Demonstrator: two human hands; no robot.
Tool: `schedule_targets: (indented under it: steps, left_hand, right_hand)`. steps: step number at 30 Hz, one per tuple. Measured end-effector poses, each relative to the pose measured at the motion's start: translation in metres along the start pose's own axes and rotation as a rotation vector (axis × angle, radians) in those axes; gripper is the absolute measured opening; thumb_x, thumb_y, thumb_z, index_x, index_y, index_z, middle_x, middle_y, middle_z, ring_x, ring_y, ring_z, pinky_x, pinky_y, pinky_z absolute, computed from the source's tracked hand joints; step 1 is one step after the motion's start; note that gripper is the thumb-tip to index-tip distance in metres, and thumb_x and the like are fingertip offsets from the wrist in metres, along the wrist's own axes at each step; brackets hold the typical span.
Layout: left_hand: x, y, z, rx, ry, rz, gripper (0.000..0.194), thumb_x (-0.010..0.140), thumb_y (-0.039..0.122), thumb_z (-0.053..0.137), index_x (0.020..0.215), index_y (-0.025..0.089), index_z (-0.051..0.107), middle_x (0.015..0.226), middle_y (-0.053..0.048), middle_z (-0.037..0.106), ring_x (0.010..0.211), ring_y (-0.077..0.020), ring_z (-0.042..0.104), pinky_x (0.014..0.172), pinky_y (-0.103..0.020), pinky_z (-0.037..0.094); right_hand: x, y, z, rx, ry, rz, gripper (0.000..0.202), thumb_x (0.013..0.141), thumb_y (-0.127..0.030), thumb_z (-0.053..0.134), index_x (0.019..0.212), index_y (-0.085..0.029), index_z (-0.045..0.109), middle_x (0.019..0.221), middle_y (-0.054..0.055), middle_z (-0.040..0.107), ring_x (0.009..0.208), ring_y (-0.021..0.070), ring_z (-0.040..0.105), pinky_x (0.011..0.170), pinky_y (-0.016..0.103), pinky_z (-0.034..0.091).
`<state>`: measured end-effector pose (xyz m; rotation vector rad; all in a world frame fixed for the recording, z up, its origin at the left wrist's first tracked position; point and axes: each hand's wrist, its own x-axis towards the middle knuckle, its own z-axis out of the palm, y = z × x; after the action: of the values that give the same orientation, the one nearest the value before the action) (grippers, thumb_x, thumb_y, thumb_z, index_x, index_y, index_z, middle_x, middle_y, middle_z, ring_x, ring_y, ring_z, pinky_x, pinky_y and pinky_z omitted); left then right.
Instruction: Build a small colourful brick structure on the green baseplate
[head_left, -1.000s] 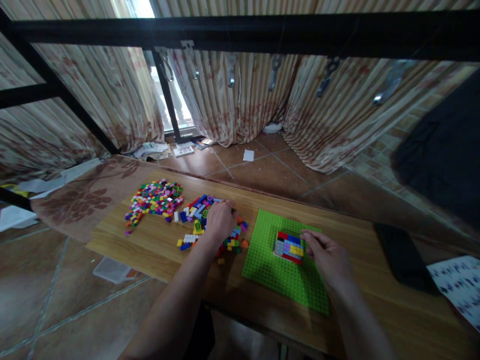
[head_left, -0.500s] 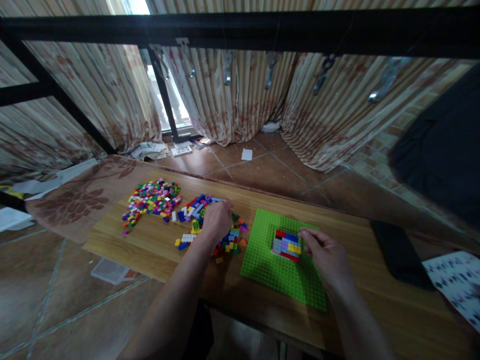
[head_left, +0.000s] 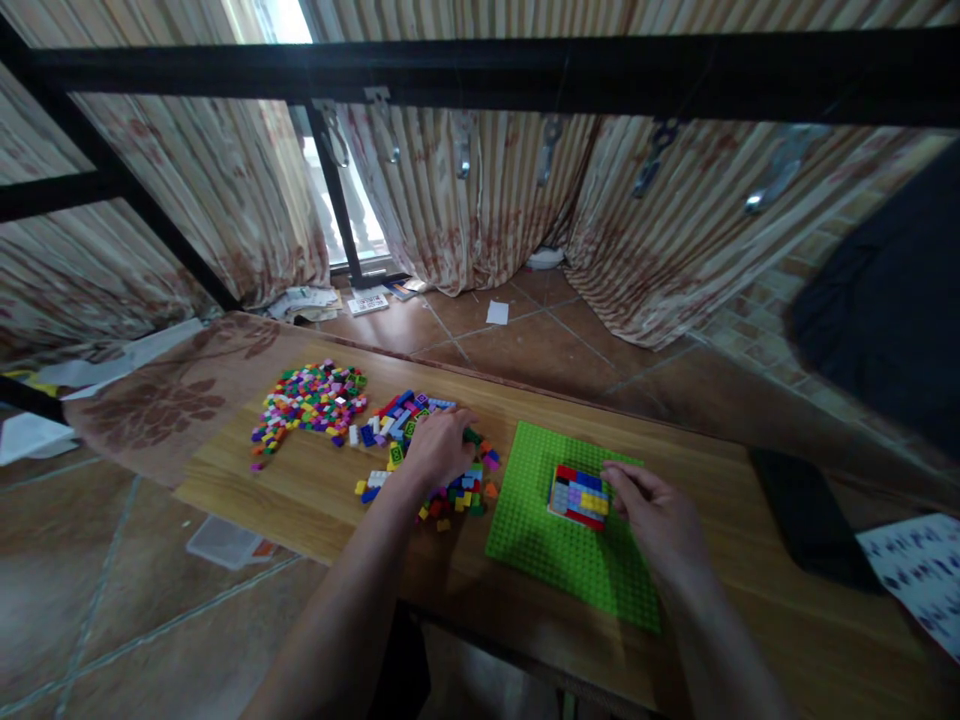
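Note:
My left hand [head_left: 441, 447] is down over a loose pile of larger toy bricks [head_left: 397, 418], back of the hand upward. Its fingertips are hidden among the bricks, so what they touch cannot be made out. To the right lies a green studded baseplate [head_left: 525, 500]. On it sits a small block of joined bricks [head_left: 581, 497] in red, blue, yellow, grey, lilac and black. At the block's upper right corner is my right hand [head_left: 651, 505], thumb and forefinger pinched together. Anything between those fingertips is too small to name.
A heap of small colourful bricks [head_left: 319, 400] lies farther left on the wooden table [head_left: 247, 500]. A dark flat object [head_left: 810, 520] and a printed sheet [head_left: 915, 565] are at the right. A black metal bar with hooks [head_left: 495, 75] crosses above the table.
My left hand has shifted slightly within the brick pile, its fingers reaching lower. My right hand stays pinched at the block's corner. The whole view has moved a little.

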<state>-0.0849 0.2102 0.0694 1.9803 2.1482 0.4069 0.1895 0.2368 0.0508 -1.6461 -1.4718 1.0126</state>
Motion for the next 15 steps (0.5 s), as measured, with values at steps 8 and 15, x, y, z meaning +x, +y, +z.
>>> schedule_targets:
  steps: [8, 15]
  left_hand:
    - [0.012, -0.029, -0.019, -0.033, 0.376, -0.290, 0.039, 0.082, 0.024, 0.050, 0.118, 0.013, 0.060, 0.117, -0.012, 0.064, 0.108, -0.0259, 0.057, 0.097, -0.036, 0.043]
    - [0.022, -0.070, -0.018, 0.159, 0.291, -0.391, 0.046, 0.083, 0.033, 0.049, 0.123, 0.013, 0.058, 0.123, -0.015, 0.060, 0.116, -0.0339, 0.049, 0.098, -0.042, 0.039]
  right_hand:
    - [-0.001, -0.003, 0.000, 0.033, 0.045, -0.024, 0.046, 0.071, -0.054, 0.062, 0.094, -0.015, 0.072, 0.068, 0.005, 0.068, 0.054, 0.0148, 0.054, 0.053, 0.027, 0.042]
    - [-0.001, -0.004, -0.003, 0.039, 0.066, -0.040, 0.047, 0.072, -0.056, 0.061, 0.093, -0.016, 0.073, 0.064, 0.003, 0.065, 0.053, 0.0144, 0.053, 0.052, 0.026, 0.039]
